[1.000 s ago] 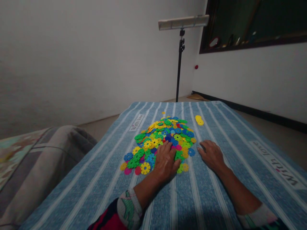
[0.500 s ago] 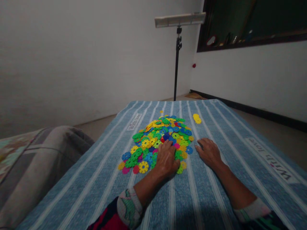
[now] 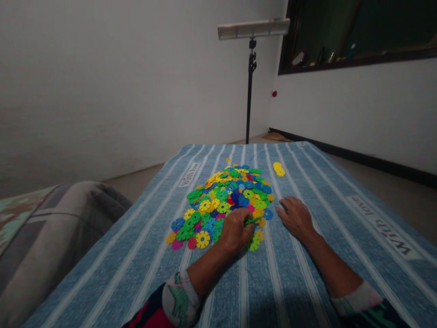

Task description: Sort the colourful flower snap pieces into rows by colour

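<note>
Many flower-shaped plastic discs in green, yellow, blue, pink and red lie in a loose heap [image 3: 223,193] on the striped cloth. At the heap's near edge, my left hand [image 3: 237,230] pinches a green notched disc [image 3: 253,220], seen edge-on and sticking out to the right between thumb and fingers. My right hand [image 3: 296,217] rests on the cloth just right of the heap, its fingers apart and nothing visible in it. Beyond it, a short overlapping row of yellow discs [image 3: 279,169] lies apart from the heap.
A blue-and-white striped cloth [image 3: 129,255] covers the table. Grey bedding [image 3: 78,218] bulges up on the left. Behind the table's far end stands a light panel [image 3: 253,29] on a black stand [image 3: 250,100]. A dark-framed window [image 3: 358,34] is at the upper right.
My left hand has gone from lying spread on the heap to pinching a green disc, its fingers now curled. My right hand stays in place; the view has shifted slightly.
</note>
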A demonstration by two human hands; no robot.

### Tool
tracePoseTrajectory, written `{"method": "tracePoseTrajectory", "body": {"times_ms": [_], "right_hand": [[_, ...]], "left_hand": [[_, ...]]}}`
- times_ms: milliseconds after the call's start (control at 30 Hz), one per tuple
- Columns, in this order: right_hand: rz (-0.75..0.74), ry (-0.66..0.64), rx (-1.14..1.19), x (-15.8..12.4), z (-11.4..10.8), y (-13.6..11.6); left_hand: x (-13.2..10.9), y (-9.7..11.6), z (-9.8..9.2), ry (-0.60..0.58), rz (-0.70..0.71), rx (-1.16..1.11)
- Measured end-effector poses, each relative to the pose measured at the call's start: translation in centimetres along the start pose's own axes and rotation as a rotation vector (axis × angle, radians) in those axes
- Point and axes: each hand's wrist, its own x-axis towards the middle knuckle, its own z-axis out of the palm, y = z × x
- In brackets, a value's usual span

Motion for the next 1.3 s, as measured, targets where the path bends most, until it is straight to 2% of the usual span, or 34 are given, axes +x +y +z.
{"method": "tracePoseTrajectory", "body": {"times_ms": [133,233,333,467,600,833,933,1033,1200,1300], "right_hand": [[-0.003,0.003,0.005,0.0,0.0,0.0],[-0.001,0.007,0.010,0.0,0.1,0.0],[0.002,0.015,0.019,0.1,0.2,0.0],[0.005,0.027,0.038,0.0,0.3,0.0],[0.005,0.049,0.071,-0.1,0.3,0.0],[-0.013,0.146,0.211,0.0,-0.4,-1.4],[-0.148,0.189,0.406,-0.2,-1.1,-3.1],[-0.278,0.172,0.534,-0.7,-1.7,-4.9],[-0.425,0.142,0.510,-1.4,-2.1,-7.2],[-0.438,0.166,0.475,-1.5,-2.0,-7.8]], "left_hand": [[-0.1,0.1,-0.5,0.104,-0.012,-0.075],[0.2,0.0,-0.8,0.189,-0.063,-0.216],[0.7,0.0,-0.9,0.230,-0.202,-0.466],[1.1,0.3,-1.0,0.226,-0.422,-0.819],[1.2,0.5,-1.2,0.222,-0.542,-0.970],[1.0,0.7,-0.9,0.149,-0.594,-1.073],[0.8,0.9,-0.7,0.144,-0.601,-1.090],[0.7,1.0,-0.5,0.148,-0.607,-1.099],[0.6,0.8,-0.1,0.123,-0.588,-1.072],[0.6,0.5,0.2,0.100,-0.570,-1.079]]}}
